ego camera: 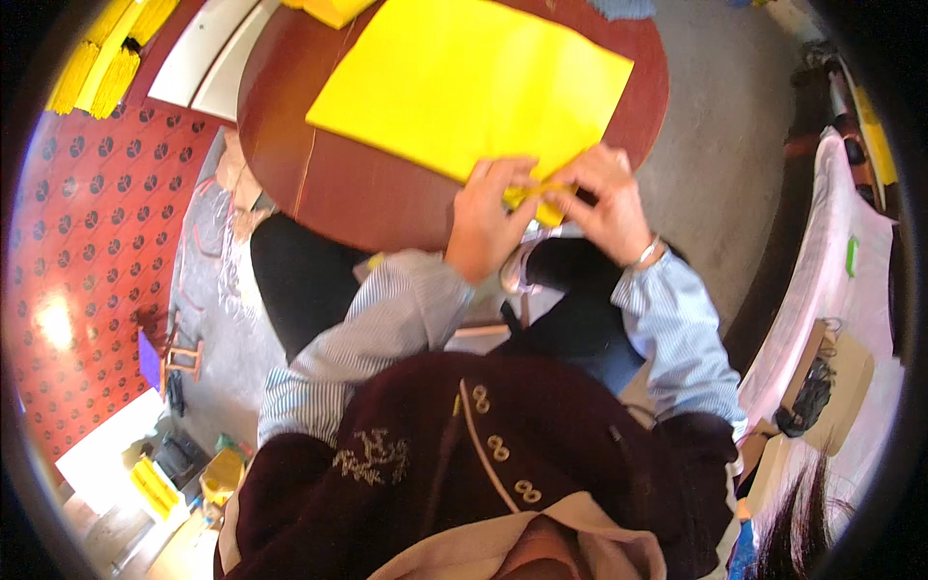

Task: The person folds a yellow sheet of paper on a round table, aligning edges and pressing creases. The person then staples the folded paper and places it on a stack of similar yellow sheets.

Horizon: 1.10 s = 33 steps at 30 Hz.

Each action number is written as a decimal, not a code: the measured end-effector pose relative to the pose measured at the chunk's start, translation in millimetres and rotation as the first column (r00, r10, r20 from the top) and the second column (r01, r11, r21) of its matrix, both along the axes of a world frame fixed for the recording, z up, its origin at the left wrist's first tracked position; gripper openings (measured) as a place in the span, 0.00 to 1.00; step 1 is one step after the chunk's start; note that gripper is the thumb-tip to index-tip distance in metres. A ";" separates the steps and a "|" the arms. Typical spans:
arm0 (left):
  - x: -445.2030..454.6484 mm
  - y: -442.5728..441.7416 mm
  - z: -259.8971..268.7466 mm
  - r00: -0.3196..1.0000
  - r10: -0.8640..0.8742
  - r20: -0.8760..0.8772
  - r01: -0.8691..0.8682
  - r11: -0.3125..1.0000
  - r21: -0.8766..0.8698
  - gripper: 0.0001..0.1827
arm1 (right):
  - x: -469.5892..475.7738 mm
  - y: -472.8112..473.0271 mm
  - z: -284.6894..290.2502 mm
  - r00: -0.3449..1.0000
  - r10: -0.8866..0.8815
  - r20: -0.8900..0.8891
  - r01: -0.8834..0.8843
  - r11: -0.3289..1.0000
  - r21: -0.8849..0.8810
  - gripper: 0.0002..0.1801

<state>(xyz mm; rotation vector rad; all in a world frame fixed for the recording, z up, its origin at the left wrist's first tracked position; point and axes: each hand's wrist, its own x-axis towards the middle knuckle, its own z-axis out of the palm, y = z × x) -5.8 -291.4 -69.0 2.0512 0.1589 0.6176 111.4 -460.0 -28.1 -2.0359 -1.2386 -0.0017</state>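
A large yellow sheet (pixel 478 87), which looks like cloth, is spread flat over the round reddish-brown table (pixel 362 188). Its near corner hangs past the table's front edge, above my lap. There my left hand (pixel 487 214) pinches the folded edge between thumb and fingers. Opposite it, my right hand (pixel 605 199), with a bracelet at the wrist, grips the same corner, fingertips close to those of the left. A small flap of yellow shows below the fingers. The exact fold between the fingertips is partly hidden.
More yellow material (pixel 333 9) lies at the table's far left, and a blue cloth (pixel 622 7) at its far edge. Bundled yellow pieces (pixel 101 65) sit at upper left. On the right, a cardboard box (pixel 834 391) holding dark items rests on a pink-covered surface (pixel 805 290).
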 end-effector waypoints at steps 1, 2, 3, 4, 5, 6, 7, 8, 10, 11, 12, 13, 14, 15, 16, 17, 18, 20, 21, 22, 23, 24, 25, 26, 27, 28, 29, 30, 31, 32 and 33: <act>0.2 -1.9 0.0 0.999 0.030 -0.039 -0.032 0.999 -0.040 0.20 | 5.7 -0.1 3.6 0.999 0.033 -0.013 -0.033 0.999 -0.027 0.08; -1.3 -4.8 0.8 0.997 0.049 -0.063 -0.052 0.997 -0.057 0.19 | 14.6 -0.8 7.7 0.999 0.032 -0.032 -0.032 0.999 0.003 0.07; -1.0 -4.7 1.4 0.995 0.053 -0.083 -0.055 0.998 -0.030 0.18 | 29.2 1.5 10.9 0.997 0.040 -0.060 -0.038 0.999 0.035 0.07; -3.5 -5.7 2.8 0.988 0.024 -0.151 -0.043 0.991 -0.128 0.17 | 50.1 5.2 13.0 0.998 -0.006 -0.067 0.012 0.996 0.092 0.06; -4.4 -5.7 3.6 0.986 -0.002 -0.166 -0.027 0.985 -0.168 0.17 | 77.8 6.2 16.4 0.989 -0.059 -0.137 0.077 0.989 0.128 0.06; -5.4 -6.4 4.1 0.987 -0.017 -0.161 -0.018 0.976 -0.217 0.17 | 108.3 11.9 15.4 0.984 -0.153 -0.096 0.167 0.974 0.153 0.06; -5.8 -5.0 4.1 0.988 -0.027 -0.149 -0.007 0.974 -0.226 0.17 | 142.1 19.6 11.5 0.973 -0.222 -0.060 0.230 0.954 0.195 0.07; -5.0 -3.0 3.5 0.995 -0.026 -0.094 0.013 0.991 -0.133 0.16 | 178.1 28.3 5.4 0.957 -0.292 -0.002 0.287 0.941 0.177 0.09; -2.8 -1.6 2.1 0.999 -0.041 -0.022 0.039 0.998 -0.058 0.15 | 246.5 46.8 -14.0 0.871 -0.417 0.259 0.399 0.909 0.118 0.14; -2.9 -2.0 2.2 0.999 -0.041 -0.015 0.040 0.998 -0.058 0.14 | 273.2 55.1 -26.2 0.771 -0.489 0.407 0.523 0.852 0.033 0.16; -2.4 -1.8 2.5 0.999 -0.040 -0.012 0.039 0.997 -0.063 0.14 | 292.7 61.0 -38.7 0.714 -0.551 0.431 0.632 0.772 -0.061 0.19; -2.5 -1.9 3.2 0.999 -0.040 -0.021 0.039 0.997 -0.068 0.14 | 306.9 62.3 -48.0 0.693 -0.539 0.479 0.630 0.775 -0.039 0.18; -2.8 -2.3 4.4 0.999 -0.040 -0.035 0.037 0.996 -0.078 0.14 | 316.0 64.1 -55.7 0.670 -0.545 0.504 0.659 0.749 -0.065 0.17; -3.2 -2.1 5.5 0.997 -0.044 -0.056 0.039 0.995 -0.095 0.14 | 321.2 64.8 -60.2 0.649 -0.571 0.503 0.714 0.685 -0.144 0.17; -3.2 -1.8 6.3 0.998 -0.031 -0.048 0.026 0.995 -0.098 0.14 | 325.7 64.8 -60.6 0.651 -0.560 0.512 0.716 0.678 -0.168 0.17; -4.8 -1.7 7.2 0.997 -0.032 -0.064 0.026 0.996 -0.088 0.14 | 326.7 65.4 -59.5 0.645 -0.555 0.526 0.721 0.670 -0.178 0.17; -4.0 -0.9 7.0 0.997 -0.034 -0.074 0.028 0.996 -0.080 0.14 | 330.5 65.0 -52.4 0.651 -0.562 0.510 0.736 0.630 -0.246 0.18; -3.9 -1.8 5.2 0.998 -0.021 -0.062 0.018 0.998 -0.055 0.14 | 330.8 61.9 -36.8 0.668 -0.573 0.475 0.739 0.587 -0.332 0.20; -3.4 -3.5 4.0 0.999 0.012 -0.047 -0.016 0.995 -0.095 0.13 | 326.1 60.0 -29.1 0.678 -0.572 0.461 0.728 0.609 -0.315 0.22; -4.3 -4.3 3.0 1.000 0.014 -0.027 -0.018 0.988 -0.152 0.14 | 318.5 60.2 -22.2 0.687 -0.585 0.431 0.703 0.686 -0.189 0.23; -7.6 -5.2 3.2 0.991 -0.007 -0.131 -0.024 0.971 -0.237 0.16 | 304.0 57.5 -18.2 0.685 -0.624 0.377 0.695 0.715 -0.078 0.25; -3.0 -2.8 0.2 1.000 -0.013 -0.013 0.011 0.985 -0.171 0.16 | 280.4 45.6 -15.4 0.806 -0.579 0.121 0.576 0.815 0.064 0.23; -3.1 -4.2 -0.1 0.997 0.025 -0.067 -0.034 0.989 -0.144 0.15 | 251.9 30.4 -10.9 0.856 -0.492 -0.157 0.515 0.837 0.183 0.22; -1.9 -4.1 0.1 0.991 0.036 -0.126 -0.055 0.987 -0.151 0.15 | 216.8 15.7 -8.8 0.903 -0.324 -0.283 0.404 0.866 0.296 0.16; -1.6 -2.7 0.8 0.993 0.034 -0.112 -0.051 0.987 -0.149 0.15 | 180.0 0.1 -5.7 0.918 -0.205 -0.338 0.308 0.908 0.285 0.09; -0.5 -1.3 1.8 0.995 0.035 -0.092 -0.049 0.988 -0.147 0.15 | 140.9 -15.5 -2.9 0.904 -0.222 -0.365 0.298 0.940 0.166 0.05; 0.9 -0.1 3.0 0.998 0.039 -0.059 -0.047 0.989 -0.138 0.15 | 98.1 -31.4 -1.6 0.903 -0.136 -0.408 0.211 0.967 0.143 0.04; 1.3 0.9 4.6 0.995 0.031 -0.091 -0.045 0.987 -0.155 0.15 | 63.4 -39.2 -1.0 0.889 -0.051 -0.454 0.127 0.983 0.137 0.04; 2.5 1.4 6.2 0.993 0.032 -0.112 -0.051 0.984 -0.173 0.15 | 37.0 -41.8 -1.3 0.925 0.005 -0.381 0.048 0.991 0.129 0.06; 3.9 2.2 8.0 0.991 0.034 -0.127 -0.057 0.981 -0.183 0.15 | 14.9 -41.9 -2.7 0.949 0.013 -0.315 0.020 0.995 0.102 0.08; 4.1 2.3 10.0 0.988 0.038 -0.152 -0.066 0.980 -0.186 0.14 | -2.0 -42.0 -3.4 0.941 0.014 -0.337 0.016 0.996 0.087 0.12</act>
